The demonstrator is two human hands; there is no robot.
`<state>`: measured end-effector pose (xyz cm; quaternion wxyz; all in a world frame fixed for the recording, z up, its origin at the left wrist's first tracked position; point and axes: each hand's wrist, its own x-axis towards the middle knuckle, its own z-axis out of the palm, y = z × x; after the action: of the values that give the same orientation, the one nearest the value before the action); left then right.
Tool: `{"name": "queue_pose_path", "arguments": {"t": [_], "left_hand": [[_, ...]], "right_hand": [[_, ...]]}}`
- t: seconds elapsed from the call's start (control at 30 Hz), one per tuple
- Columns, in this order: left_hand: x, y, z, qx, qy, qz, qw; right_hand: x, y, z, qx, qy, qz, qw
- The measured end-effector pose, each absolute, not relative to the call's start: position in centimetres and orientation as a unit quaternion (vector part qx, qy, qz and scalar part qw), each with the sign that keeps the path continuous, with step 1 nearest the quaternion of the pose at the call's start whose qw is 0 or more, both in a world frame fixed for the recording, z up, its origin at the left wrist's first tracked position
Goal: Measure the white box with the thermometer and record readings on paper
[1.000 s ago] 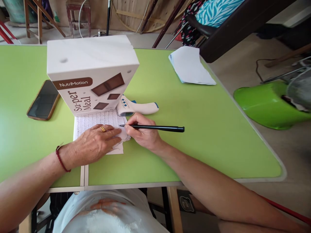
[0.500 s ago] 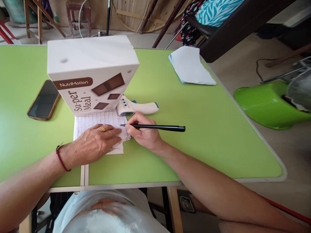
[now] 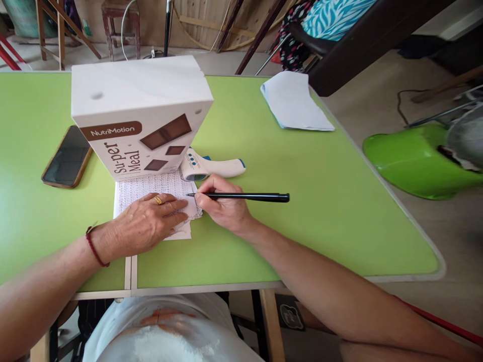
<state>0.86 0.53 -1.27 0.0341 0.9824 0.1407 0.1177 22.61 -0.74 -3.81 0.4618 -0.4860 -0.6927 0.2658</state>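
Note:
My right hand (image 3: 224,203) pinches a black pen (image 3: 260,197), its tip at the right side of a sheet of paper (image 3: 151,188) covered in rows of small handwriting. Flat on that sheet rests my left hand (image 3: 147,223), fingers stretched toward the pen tip, with a gold ring and a red cord bracelet. A white box (image 3: 128,136) marked "NutriMotion Su-per Meal" stands just behind the paper and hides its far part. Beside the box's lower right corner lies a white and blue infrared thermometer (image 3: 219,167), close to my right fingers.
A smartphone (image 3: 68,158) lies left of the box on the green table (image 3: 302,211). Folded white paper (image 3: 296,103) sits near the far right edge. Beyond the table are a bright green bin (image 3: 411,161) at right and a wooden stool (image 3: 121,25) at the back.
Both hands stay in nearly the same place. The pen's back end has shifted very slightly to the right. The whole view has moved a little.

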Motion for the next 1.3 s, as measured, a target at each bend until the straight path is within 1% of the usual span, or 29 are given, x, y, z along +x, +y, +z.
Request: {"name": "queue_pose_path", "arguments": {"t": [0.27, 0.77, 1.07, 1.3], "left_hand": [[0.83, 0.47, -1.15, 0.982, 0.143, 0.119, 0.040], [0.84, 0.49, -1.08, 0.981, 0.144, 0.124, 0.049], [0.71, 0.53, -1.06, 0.981, 0.143, 0.127, 0.042], [0.80, 0.54, -1.01, 0.981, 0.144, 0.125, 0.039]], "right_hand": [[22.69, -0.81, -3.90, -0.498, -0.684, 0.252, 0.470], [22.57, -0.78, -3.62, -0.497, -0.692, 0.262, 0.454], [22.70, -0.86, -3.81, -0.517, -0.674, 0.249, 0.466], [22.71, -0.79, -3.83, -0.514, -0.679, 0.255, 0.457]]}}
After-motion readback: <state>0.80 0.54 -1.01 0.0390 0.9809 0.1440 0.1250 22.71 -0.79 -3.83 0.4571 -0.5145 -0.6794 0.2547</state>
